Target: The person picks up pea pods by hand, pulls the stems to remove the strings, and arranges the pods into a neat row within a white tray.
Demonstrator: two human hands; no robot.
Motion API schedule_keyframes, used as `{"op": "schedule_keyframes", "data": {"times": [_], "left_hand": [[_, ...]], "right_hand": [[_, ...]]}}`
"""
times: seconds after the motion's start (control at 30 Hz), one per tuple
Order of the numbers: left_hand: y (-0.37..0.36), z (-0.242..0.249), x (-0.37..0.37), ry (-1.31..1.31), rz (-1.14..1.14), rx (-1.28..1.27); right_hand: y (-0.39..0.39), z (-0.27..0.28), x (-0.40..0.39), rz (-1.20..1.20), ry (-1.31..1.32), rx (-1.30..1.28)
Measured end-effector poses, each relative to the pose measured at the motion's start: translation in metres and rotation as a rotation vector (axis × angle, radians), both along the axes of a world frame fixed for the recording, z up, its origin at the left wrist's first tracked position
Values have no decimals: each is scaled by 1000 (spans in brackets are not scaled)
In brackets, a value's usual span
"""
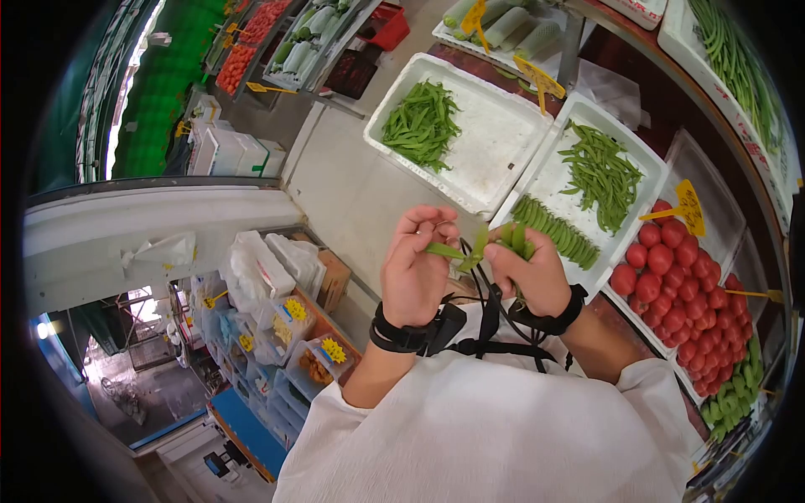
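— Looking at the hands first: what do they have?

— Both are up in front of the chest, over the near edge of the middle white tray (553, 172). The left hand (417, 272) pinches one end of a flat green pod (457, 251) between thumb and fingertips; the right hand (530, 272) is curled around a small bunch of pods (516, 239), whose tips stick up out of the fist.

— How does the single pod lie?

— Its long axis runs roughly sideways, from the left hand toward the right, so it bridges the gap between them. Whether the right fingers also grip its far end I cannot tell; that end disappears among the bunch. The left hand is plainly the one holding it.

— And the containers?

— The middle tray holds a loose heap of green pods at its far side and a neat row of pods (558, 228) laid side by side at its near side, just beyond the right hand. Left of that tray stands a second white tray (495, 134) with a pile of green beans in one corner, the rest bare. Right of the middle tray is a bin of red tomatoes (679, 285) with a yellow price tag (689, 205) standing over it.

— Anything on the wrists?

— Dark bands with cables on both.
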State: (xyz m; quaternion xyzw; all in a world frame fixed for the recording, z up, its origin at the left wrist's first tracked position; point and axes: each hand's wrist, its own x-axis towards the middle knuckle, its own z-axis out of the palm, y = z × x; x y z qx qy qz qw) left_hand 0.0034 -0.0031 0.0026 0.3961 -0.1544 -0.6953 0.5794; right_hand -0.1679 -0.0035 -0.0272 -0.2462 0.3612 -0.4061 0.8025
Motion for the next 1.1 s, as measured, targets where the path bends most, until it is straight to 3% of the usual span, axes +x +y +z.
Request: {"op": "schedule_keyframes", "data": {"times": [0.23, 0.3, 0.4, 0.5, 0.77, 0.83, 0.97, 1.1], "left_hand": [[3, -6, -2, -48, -37, 32], [2, -7, -1, -11, -26, 75], [2, -12, 3, 38, -17, 138], [2, -17, 7, 109, -81, 158], [0, -19, -1, 45, -97, 240], [1, -19, -2, 36, -97, 252], [1, -20, -1, 8, -91, 266], [2, -23, 1, 15, -77, 272]], "right_hand": [[-9, -30, -30, -353, 71, 59], [-13, -63, -59, -421, 176, 45], [-14, -133, -109, -489, 210, 221], [-1, -193, -145, -510, 412, 354], [45, -331, -173, -283, 846, 442], [45, -347, -172, -125, 986, 446], [40, -357, -156, -138, 1138, 455], [30, -357, -150, 6, 1206, 473]]}}
